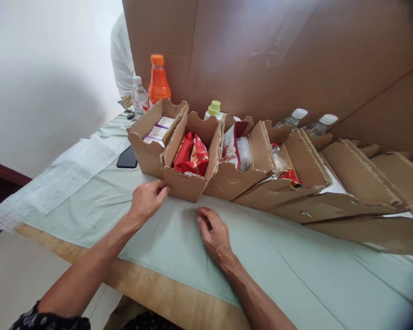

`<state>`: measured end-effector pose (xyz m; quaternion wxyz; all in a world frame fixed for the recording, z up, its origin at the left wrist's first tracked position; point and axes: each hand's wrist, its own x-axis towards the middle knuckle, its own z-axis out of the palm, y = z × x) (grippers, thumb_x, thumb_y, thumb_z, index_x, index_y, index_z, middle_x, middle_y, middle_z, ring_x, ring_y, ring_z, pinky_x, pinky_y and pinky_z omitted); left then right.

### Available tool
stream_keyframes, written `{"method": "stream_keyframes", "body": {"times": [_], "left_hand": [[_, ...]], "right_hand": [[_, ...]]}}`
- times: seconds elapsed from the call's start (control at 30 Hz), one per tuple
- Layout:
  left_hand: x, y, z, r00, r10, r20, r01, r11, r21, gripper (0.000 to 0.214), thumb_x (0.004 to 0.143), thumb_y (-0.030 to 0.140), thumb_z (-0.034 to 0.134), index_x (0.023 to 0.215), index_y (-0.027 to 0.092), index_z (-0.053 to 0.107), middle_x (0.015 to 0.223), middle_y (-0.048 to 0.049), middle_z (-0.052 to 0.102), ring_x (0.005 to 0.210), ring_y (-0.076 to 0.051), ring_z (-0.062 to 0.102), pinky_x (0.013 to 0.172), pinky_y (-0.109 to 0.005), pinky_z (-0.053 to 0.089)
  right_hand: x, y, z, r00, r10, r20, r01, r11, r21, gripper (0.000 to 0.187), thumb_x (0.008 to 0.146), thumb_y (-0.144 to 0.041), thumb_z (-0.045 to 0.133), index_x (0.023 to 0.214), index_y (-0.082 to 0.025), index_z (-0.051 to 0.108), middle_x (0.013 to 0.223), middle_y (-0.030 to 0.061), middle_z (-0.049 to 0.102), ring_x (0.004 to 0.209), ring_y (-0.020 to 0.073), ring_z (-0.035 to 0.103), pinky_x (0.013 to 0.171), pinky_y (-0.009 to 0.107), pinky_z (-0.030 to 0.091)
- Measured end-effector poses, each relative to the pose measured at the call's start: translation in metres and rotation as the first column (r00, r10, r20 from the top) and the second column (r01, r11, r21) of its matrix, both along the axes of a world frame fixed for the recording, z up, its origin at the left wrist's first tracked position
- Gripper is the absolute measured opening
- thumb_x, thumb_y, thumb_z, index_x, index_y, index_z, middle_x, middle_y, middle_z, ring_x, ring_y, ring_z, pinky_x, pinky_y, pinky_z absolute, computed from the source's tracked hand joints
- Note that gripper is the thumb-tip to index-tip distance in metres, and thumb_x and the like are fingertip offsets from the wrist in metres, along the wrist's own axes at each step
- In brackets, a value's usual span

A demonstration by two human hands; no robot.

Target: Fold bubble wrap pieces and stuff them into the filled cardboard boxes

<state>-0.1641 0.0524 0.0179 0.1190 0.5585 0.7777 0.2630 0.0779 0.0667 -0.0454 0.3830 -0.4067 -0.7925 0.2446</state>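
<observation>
A row of open cardboard boxes stands on a pale green cloth [278,270]. My left hand [147,200] touches the lower left corner of the second box [187,185], which holds red packets [192,156]; its fingers are together and hold nothing I can see. My right hand [215,236] rests on the cloth just in front of that box, fingers curled inward with nothing visible in them. The first box [147,153] at the left holds white and purple cartons [158,130].
More boxes [296,183] with packets run to the right. Behind them stand an orange bottle [158,82], clear bottles [139,98] and a big cardboard sheet [278,55]. A black phone [127,158] and bubble wrap [62,176] lie at left. A person in white [121,55] is at the back.
</observation>
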Motion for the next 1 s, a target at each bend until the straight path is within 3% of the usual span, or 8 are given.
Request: {"method": "stream_keyframes", "body": {"times": [0.17, 0.27, 0.43, 0.53, 0.63, 0.77, 0.87, 1.0], "left_hand": [[0.006, 0.046, 0.008, 0.993, 0.066, -0.100, -0.074, 0.994, -0.080, 0.034, 0.096, 0.039, 0.054, 0.087, 0.020, 0.080, 0.083, -0.0121, 0.080, 0.084, -0.028, 0.074, 0.067, -0.033, 0.042], [0.018, 0.050, 0.009, 0.990, 0.059, -0.128, -0.073, 0.991, -0.109, 0.036, 0.098, 0.037, 0.053, 0.082, 0.019, 0.080, 0.083, -0.0128, 0.081, 0.083, -0.027, 0.074, 0.067, -0.032, 0.042], [0.003, 0.002, 0.000, 0.990, 0.017, -0.142, -0.034, 0.993, -0.113, 0.031, 0.096, 0.040, 0.061, 0.078, 0.022, 0.079, 0.080, -0.0053, 0.080, 0.077, -0.019, 0.072, 0.070, -0.027, 0.046], [-0.051, -0.038, -0.002, 0.968, 0.151, -0.201, -0.169, 0.983, -0.077, 0.025, 0.098, 0.030, 0.055, 0.095, 0.023, 0.079, 0.098, -0.0062, 0.082, 0.091, -0.021, 0.072, 0.082, -0.028, 0.050], [-0.125, -0.060, -0.002, 0.893, 0.341, -0.295, -0.365, 0.931, -0.027, 0.031, 0.092, 0.025, 0.055, 0.114, 0.017, 0.075, 0.121, -0.0157, 0.075, 0.118, -0.033, 0.064, 0.099, -0.042, 0.049], [-0.190, -0.059, -0.003, 0.829, 0.436, -0.351, -0.480, 0.876, -0.048, 0.028, 0.085, 0.019, 0.054, 0.103, 0.013, 0.076, 0.107, -0.0205, 0.073, 0.110, -0.039, 0.062, 0.093, -0.051, 0.051], [-0.195, -0.057, -0.001, 0.825, 0.429, -0.368, -0.471, 0.882, -0.030, 0.024, 0.086, 0.016, 0.051, 0.089, 0.017, 0.074, 0.096, -0.0171, 0.072, 0.102, -0.036, 0.064, 0.089, -0.049, 0.051], [-0.159, -0.083, 0.009, 0.839, 0.387, -0.383, -0.387, 0.919, 0.080, 0.019, 0.089, 0.019, 0.052, 0.086, 0.019, 0.071, 0.099, -0.0158, 0.072, 0.105, -0.035, 0.065, 0.095, -0.049, 0.050]], "right_hand": [[0.004, -0.001, -0.001, 0.998, 0.058, -0.002, -0.058, 0.998, -0.013, 0.024, 0.097, -0.022, 0.055, 0.110, -0.022, 0.076, 0.110, 0.0095, 0.080, 0.105, 0.0231, 0.076, 0.098, 0.039, 0.061], [0.006, 0.001, -0.001, 0.997, 0.080, -0.004, -0.080, 0.997, -0.020, 0.023, 0.099, -0.024, 0.055, 0.108, -0.022, 0.076, 0.111, 0.0098, 0.080, 0.106, 0.0236, 0.076, 0.098, 0.041, 0.061], [0.008, 0.007, -0.010, 0.996, 0.090, 0.017, -0.090, 0.996, 0.011, 0.022, 0.099, -0.030, 0.057, 0.106, -0.022, 0.077, 0.113, 0.0104, 0.080, 0.106, 0.0252, 0.076, 0.099, 0.044, 0.061], [0.007, 0.009, -0.014, 0.996, 0.088, 0.029, -0.089, 0.995, 0.046, 0.024, 0.100, -0.032, 0.056, 0.107, -0.022, 0.076, 0.112, 0.0096, 0.080, 0.105, 0.0251, 0.076, 0.097, 0.044, 0.061], [0.005, 0.009, -0.013, 0.996, 0.072, 0.046, -0.076, 0.993, 0.092, 0.026, 0.101, -0.033, 0.055, 0.110, -0.021, 0.076, 0.111, 0.0092, 0.080, 0.104, 0.0246, 0.076, 0.094, 0.042, 0.062], [0.004, 0.009, -0.010, 0.996, 0.063, 0.067, -0.070, 0.991, 0.113, 0.026, 0.101, -0.032, 0.054, 0.109, -0.020, 0.076, 0.110, 0.0095, 0.080, 0.101, 0.0242, 0.077, 0.092, 0.042, 0.063], [0.004, 0.011, -0.011, 0.996, 0.060, 0.072, -0.066, 0.995, 0.078, 0.026, 0.100, -0.033, 0.055, 0.108, -0.022, 0.077, 0.109, 0.0094, 0.080, 0.102, 0.0251, 0.076, 0.094, 0.043, 0.062], [0.002, 0.012, -0.007, 0.999, 0.050, 0.015, -0.050, 0.999, -0.007, 0.026, 0.096, -0.038, 0.058, 0.101, -0.023, 0.079, 0.108, 0.0108, 0.080, 0.103, 0.0278, 0.076, 0.096, 0.048, 0.061]]}}
